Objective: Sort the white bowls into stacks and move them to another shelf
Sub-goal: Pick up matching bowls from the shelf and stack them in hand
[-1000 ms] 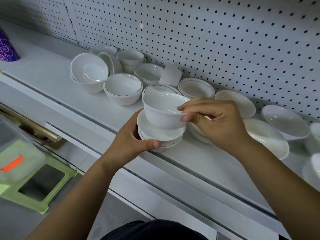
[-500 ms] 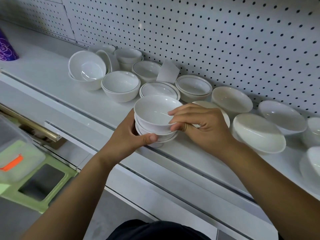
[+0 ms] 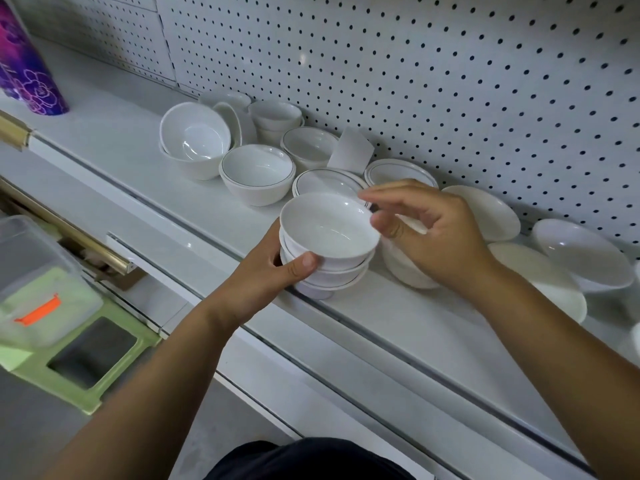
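A short stack of white bowls (image 3: 327, 237) stands near the front edge of the white shelf (image 3: 415, 317). My left hand (image 3: 266, 275) grips the stack from the left, thumb across its front. Just right of the stack's rim, my right hand (image 3: 426, 233) hovers with loosely curled fingers, holding nothing. More white bowls lie along the pegboard: a deep one (image 3: 194, 140), a dark-rimmed one (image 3: 258, 173), another rimmed bowl (image 3: 310, 147) and shallow dishes (image 3: 485, 213) to the right.
A purple flowered cup (image 3: 31, 71) stands far left on the shelf. Below left sit a clear plastic box (image 3: 38, 282) on a green stool (image 3: 90, 362). A white card (image 3: 351, 150) leans on the pegboard wall (image 3: 450, 81).
The top bowl has been set down into the stack. My right hand has let go of it and lifted slightly to the right. My left hand keeps its grip.
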Demonstrator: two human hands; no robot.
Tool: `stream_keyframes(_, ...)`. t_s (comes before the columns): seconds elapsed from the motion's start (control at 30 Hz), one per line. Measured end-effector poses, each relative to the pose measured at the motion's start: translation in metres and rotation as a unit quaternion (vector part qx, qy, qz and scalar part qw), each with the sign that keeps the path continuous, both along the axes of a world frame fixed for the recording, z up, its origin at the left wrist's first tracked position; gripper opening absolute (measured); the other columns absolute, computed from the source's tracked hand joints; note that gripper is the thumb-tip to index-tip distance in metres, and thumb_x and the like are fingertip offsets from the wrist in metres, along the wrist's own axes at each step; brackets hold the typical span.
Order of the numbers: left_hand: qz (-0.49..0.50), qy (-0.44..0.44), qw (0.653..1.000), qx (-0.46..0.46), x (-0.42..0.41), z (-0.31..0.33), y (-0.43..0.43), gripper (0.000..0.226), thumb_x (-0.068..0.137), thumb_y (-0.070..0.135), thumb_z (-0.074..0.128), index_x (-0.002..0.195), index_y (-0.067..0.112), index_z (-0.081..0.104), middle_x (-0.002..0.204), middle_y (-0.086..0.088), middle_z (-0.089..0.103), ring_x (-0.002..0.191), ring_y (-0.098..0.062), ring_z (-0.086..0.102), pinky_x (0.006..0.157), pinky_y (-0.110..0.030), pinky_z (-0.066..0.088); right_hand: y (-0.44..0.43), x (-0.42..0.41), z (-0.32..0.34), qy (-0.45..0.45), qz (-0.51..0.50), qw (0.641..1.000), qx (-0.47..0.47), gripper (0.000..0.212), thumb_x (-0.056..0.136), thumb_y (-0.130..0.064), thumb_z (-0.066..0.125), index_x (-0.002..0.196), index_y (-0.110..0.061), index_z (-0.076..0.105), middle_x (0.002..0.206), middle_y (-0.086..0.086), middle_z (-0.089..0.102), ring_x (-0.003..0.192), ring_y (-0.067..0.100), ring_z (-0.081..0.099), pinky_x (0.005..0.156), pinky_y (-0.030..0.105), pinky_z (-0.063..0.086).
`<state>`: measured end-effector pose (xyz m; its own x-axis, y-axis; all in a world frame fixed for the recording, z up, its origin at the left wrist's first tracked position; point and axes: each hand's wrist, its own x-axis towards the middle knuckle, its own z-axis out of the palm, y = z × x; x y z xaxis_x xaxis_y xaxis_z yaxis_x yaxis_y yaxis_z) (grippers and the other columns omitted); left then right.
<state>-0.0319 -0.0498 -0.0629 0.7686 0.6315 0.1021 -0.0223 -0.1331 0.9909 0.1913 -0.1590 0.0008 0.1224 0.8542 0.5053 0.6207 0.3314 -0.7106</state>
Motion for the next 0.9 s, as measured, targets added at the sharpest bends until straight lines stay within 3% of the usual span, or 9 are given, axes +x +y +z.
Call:
stream_keyframes(0.13,-0.031,0.019,0.999,0.016,-0.001,0.004,0.001,0.117,0.063,0.077,0.081,0.156,0.029,0.029,0.146,0.013,0.056,0.137,-0.010,0.053,0.107,-0.022,0.048,0.026,0.011,0.011,0.031,-0.060,0.996,-0.062,0.019,0.095,-0.031,0.071,0.110,-0.020,0.078,0.110,-0.009,0.076,0.105,0.004,0.070,0.095,0.020,0.052)
stream_keyframes(0.23,-0.014,0.033,0.998,0.051,0.000,0.005,0.002,0.105,0.066,0.050,0.088,0.153,0.029,0.034,0.142,0.011,0.059,0.134,-0.016,0.056,0.109,-0.034,0.052,0.055,0.018,0.019,0.013,-0.087,0.987,-0.137,0.018,0.094,-0.040,0.072,0.108,-0.030,0.077,0.104,-0.022,0.075,0.098,-0.007,0.068,0.086,0.012,0.050)
stream_keyframes(0.37,0.035,0.013,0.997,0.073,0.000,0.003,0.000,0.098,0.064,0.042,0.091,0.148,0.026,0.045,0.138,0.006,0.065,0.129,-0.020,0.061,0.105,-0.036,0.055,0.095,0.021,0.027,-0.039,-0.081,0.985,-0.146,0.005,0.094,-0.035,0.073,0.098,-0.033,0.075,0.093,-0.029,0.071,0.084,-0.021,0.062,0.078,0.000,0.044)
stream_keyframes(0.43,0.059,0.005,0.995,0.075,-0.001,0.001,-0.002,0.098,0.062,0.043,0.092,0.146,0.027,0.047,0.136,0.007,0.066,0.127,-0.018,0.062,0.102,-0.033,0.055,0.110,0.019,0.029,-0.053,-0.078,0.987,-0.130,0.012,0.095,-0.032,0.072,0.104,-0.026,0.077,0.102,-0.021,0.074,0.093,-0.015,0.065,0.086,0.005,0.047)
stream_keyframes(0.57,0.093,0.000,0.993,0.074,-0.011,0.001,-0.002,0.098,0.059,0.045,0.093,0.145,0.029,0.048,0.133,0.011,0.066,0.125,-0.015,0.062,0.096,-0.021,0.054,0.138,0.015,0.028,-0.145,-0.074,0.978,-0.134,0.023,0.098,-0.032,0.069,0.111,-0.016,0.078,0.112,-0.006,0.076,0.109,0.010,0.067,0.102,0.028,0.048)
stream_keyframes(0.67,0.114,-0.010,0.991,0.073,-0.022,0.002,0.006,0.097,0.059,0.044,0.093,0.144,0.027,0.050,0.132,0.010,0.067,0.125,-0.016,0.063,0.094,-0.019,0.054,0.160,0.011,0.025,-0.208,-0.077,0.961,-0.163,0.025,0.098,-0.035,0.067,0.111,-0.015,0.078,0.113,-0.003,0.076,0.104,0.012,0.066,0.094,0.026,0.046)
stream_keyframes(0.77,0.136,-0.014,0.988,0.069,-0.036,0.005,0.019,0.097,0.060,0.041,0.093,0.145,0.024,0.050,0.132,0.009,0.068,0.124,-0.016,0.063,0.092,-0.019,0.054,0.176,0.007,0.022,-0.217,-0.079,0.958,-0.173,0.027,0.098,-0.039,0.065,0.109,-0.017,0.077,0.113,-0.005,0.076,0.107,0.013,0.066,0.097,0.034,0.049)
stream_keyframes(0.9,0.157,-0.019,0.985,0.071,-0.055,0.006,0.037,0.096,0.061,0.038,0.094,0.144,0.019,0.051,0.131,0.005,0.068,0.123,-0.020,0.064,0.091,-0.022,0.056,0.185,-0.002,0.021,-0.189,-0.073,0.965,-0.166,0.023,0.098,-0.039,0.066,0.108,-0.021,0.077,0.109,-0.012,0.075,0.107,0.006,0.064,0.096,0.028,0.047)
